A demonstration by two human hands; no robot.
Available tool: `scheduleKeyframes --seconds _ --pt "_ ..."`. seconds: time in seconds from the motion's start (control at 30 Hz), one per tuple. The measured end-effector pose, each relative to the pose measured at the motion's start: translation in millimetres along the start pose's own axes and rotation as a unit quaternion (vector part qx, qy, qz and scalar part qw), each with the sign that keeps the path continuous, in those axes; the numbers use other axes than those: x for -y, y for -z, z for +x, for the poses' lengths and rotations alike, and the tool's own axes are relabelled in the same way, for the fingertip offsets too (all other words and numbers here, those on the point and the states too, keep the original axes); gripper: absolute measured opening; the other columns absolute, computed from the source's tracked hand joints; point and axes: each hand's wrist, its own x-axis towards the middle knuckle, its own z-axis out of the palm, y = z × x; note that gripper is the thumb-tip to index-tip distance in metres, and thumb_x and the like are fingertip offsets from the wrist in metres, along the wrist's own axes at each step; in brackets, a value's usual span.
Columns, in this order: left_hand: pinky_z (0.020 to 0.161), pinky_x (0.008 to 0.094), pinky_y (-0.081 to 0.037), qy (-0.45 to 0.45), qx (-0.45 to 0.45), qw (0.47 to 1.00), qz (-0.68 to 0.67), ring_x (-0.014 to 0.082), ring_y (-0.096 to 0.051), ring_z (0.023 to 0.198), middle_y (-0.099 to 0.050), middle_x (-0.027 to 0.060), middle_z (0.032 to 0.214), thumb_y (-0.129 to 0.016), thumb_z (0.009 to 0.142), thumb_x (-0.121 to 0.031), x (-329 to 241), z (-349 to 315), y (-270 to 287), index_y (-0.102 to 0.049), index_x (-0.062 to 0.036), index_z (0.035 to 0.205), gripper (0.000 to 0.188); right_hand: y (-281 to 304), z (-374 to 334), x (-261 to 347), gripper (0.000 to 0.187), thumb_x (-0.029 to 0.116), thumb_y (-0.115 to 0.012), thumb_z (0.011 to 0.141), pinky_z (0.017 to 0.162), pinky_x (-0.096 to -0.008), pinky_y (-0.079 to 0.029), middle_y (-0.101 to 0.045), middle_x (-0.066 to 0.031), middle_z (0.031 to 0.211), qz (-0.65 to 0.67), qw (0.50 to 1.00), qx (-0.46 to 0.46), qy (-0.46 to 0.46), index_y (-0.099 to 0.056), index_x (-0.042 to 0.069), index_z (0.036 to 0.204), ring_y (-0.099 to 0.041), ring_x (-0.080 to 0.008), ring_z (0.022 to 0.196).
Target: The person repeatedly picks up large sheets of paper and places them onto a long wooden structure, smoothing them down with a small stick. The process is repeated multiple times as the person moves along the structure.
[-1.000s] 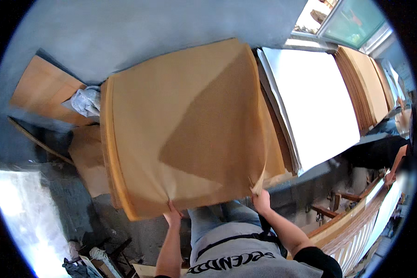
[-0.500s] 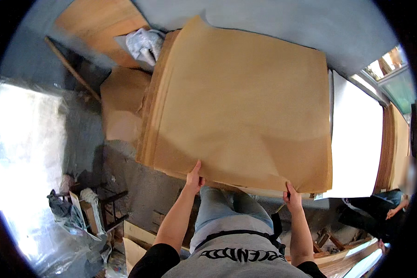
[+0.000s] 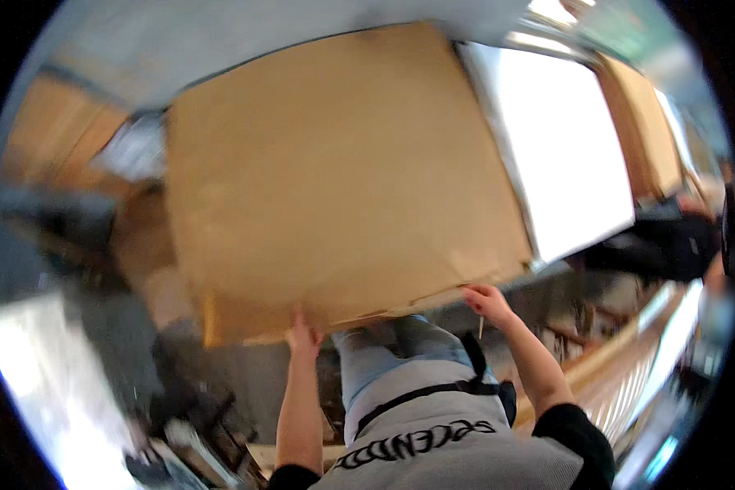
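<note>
A large sheet of brown paper [image 3: 343, 163] lies on top of a broad stack in front of me, its surface nearly flat. My left hand [image 3: 304, 336] grips the near edge, thumb on top and the other fingers mostly hidden or blurred. Farther right, my right hand [image 3: 488, 302] is closed, fingertips at the same near edge by the right corner. A thin pale stick [image 3: 481, 327] juts down from beneath that hand. Layered edges of the stack show between my hands.
Right of the stack lies a white sheet pile [image 3: 559, 147], then another brown stack [image 3: 641, 122]. A person in dark clothes [image 3: 661, 245] is beyond. Crumpled plastic [image 3: 135, 147] and wooden boards [image 3: 57, 135] stand at left. Slatted wood [image 3: 629, 376] is at lower right.
The view has turned, bringing the stack leftward and tilting it. The sheet's far left corner, curled up before, now lies flat. Both hands remain at the near edge.
</note>
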Motion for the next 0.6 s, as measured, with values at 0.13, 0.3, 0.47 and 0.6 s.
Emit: scheduleKeyframes --seconds 0.13,0.3,0.47,0.6 --pt "0.031 0.0231 -0.023 -0.033 0.089 0.995 0.001 0.0092 -0.032 0.036 -0.045 0.0002 0.055 -0.052 0.082 -0.046 15 -12 25 -0.051 -0.0096 0.09 0.038 65 -7 -42 0.021 0.027 -0.061 0.079 0.045 -0.0202 -0.032 -0.049 0.0043 0.058 -0.07 0.977 -0.191 0.059 -0.062 0.006 0.077 -0.042 -0.0048 0.051" --pt "0.031 0.0222 -0.021 -0.054 0.085 0.992 0.07 0.0097 -0.032 0.036 -0.044 0.0002 0.056 -0.049 0.084 -0.045 16 -19 35 -0.048 -0.0108 0.094 0.036 162 1 -74 0.024 0.027 -0.065 0.074 0.052 -0.0247 -0.041 -0.056 -0.0007 0.057 -0.137 0.872 -0.466 0.055 -0.064 0.003 0.074 -0.051 -0.0082 0.053" --pt "0.032 0.0227 -0.025 -0.064 0.097 0.988 0.098 0.0102 -0.032 0.035 -0.042 0.0 0.054 -0.048 0.084 -0.046 12 5 54 -0.047 -0.0109 0.096 0.038 191 38 -48 0.02 0.029 -0.064 0.071 0.066 -0.0363 -0.045 -0.061 -0.0116 0.078 -0.291 0.797 -0.529 0.015 -0.066 0.009 0.077 -0.059 -0.027 0.075" --pt "0.033 0.0226 -0.026 -0.031 0.043 0.993 0.108 0.0101 -0.034 0.035 -0.044 0.0005 0.054 -0.047 0.084 -0.046 9 -16 44 -0.047 -0.0125 0.097 0.036 197 63 -51 0.014 0.026 -0.065 0.07 0.066 -0.0344 -0.046 -0.062 -0.0104 0.077 -0.379 0.753 -0.538 -0.019 -0.067 0.012 0.075 -0.059 -0.0256 0.075"
